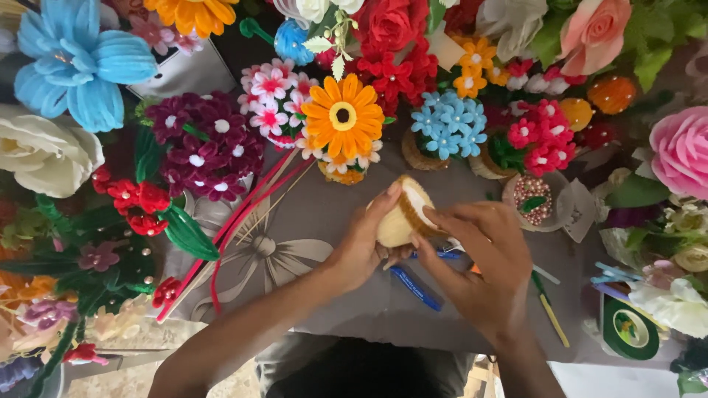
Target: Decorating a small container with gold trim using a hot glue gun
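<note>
Cream-yellow fuzzy ball (pixel 398 217) sits mid-table between both hands, above blue pen (pixel 415 287). Left hand (pixel 363 247) grips it from left, thumb on top. Right hand (pixel 483 254) closes fingertips on white top edge, from right. Both equally near.

head-worn view, steeply downward, close

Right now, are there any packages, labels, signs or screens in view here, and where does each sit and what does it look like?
Round green tape roll: lower right on the table, with a round green and white label on its face.
Flat pale sheet or card: upper left among the flowers, white-grey and rectangular; whether it is a package cannot be told.
No screens or signs show.
</note>
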